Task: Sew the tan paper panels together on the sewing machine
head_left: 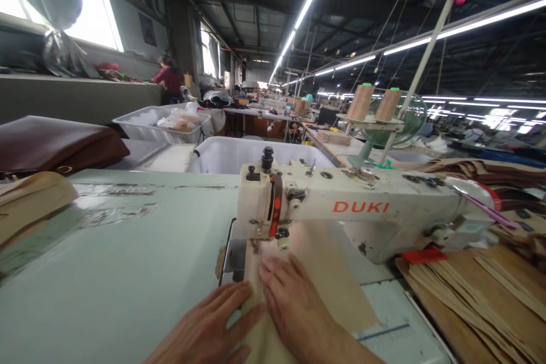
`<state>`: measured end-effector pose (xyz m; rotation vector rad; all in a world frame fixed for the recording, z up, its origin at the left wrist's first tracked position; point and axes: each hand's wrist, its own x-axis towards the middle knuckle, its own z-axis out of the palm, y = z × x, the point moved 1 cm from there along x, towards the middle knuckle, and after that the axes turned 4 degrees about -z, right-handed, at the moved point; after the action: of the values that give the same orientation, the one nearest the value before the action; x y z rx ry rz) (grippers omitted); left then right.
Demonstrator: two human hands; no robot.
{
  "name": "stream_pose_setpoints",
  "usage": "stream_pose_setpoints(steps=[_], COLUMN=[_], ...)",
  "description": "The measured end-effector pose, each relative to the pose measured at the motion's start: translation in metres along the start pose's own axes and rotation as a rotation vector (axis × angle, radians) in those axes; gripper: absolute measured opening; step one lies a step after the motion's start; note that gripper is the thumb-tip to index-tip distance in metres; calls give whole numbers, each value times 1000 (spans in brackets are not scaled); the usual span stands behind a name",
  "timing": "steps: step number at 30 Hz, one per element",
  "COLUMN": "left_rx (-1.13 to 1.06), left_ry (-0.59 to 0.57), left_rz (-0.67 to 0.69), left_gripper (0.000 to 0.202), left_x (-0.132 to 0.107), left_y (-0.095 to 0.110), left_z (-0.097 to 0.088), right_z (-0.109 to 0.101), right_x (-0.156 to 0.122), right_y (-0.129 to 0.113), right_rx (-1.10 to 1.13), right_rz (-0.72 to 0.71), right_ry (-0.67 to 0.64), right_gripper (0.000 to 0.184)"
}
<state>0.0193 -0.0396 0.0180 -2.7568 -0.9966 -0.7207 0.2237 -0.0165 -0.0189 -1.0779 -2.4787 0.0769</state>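
Beige material (341,281) lies on the tabletop (153,261), partly beneath the sewing machine (318,199); my left hand (207,319) rests along the material's left edge, my right hand (294,297) flat on top, both unclenched, fingers extended.

Item: brand name "DUKI" (362,207), red-orange capitals, fully legible, on the arm of your pale sewing machine (319,196), side facing you. Item: ruled scale (386,335), dark graduation marks, on the pale green tabletop (149,261), toward your lower right; any figures too small and blurred to read.
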Motion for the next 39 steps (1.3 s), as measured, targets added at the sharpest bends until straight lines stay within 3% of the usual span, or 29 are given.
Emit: stream_pose_setpoints(steps=[13,19,24,30,39], left_rx=[39,-3,-33,-8,-15], left_ry=[-116,-183,-206,-234,-105], left_rz=[7,-11,-35,-71,-78], left_gripper=[57,56,69,66,72], left_x=[11,13,15,12,8], left_y=[-27,-33,-39,-49,-58], left_z=[6,10,12,24,36], right_z=[-6,-8,-2,-3,-8], right_x=[21,18,22,27,32], right_y=[22,23,27,30,32], right_rx=[-99,111,118,37,27], right_rz=[31,6,19,59,91], right_ry=[-17,88,88,42,-11], right_gripper=[45,23,18,27,39])
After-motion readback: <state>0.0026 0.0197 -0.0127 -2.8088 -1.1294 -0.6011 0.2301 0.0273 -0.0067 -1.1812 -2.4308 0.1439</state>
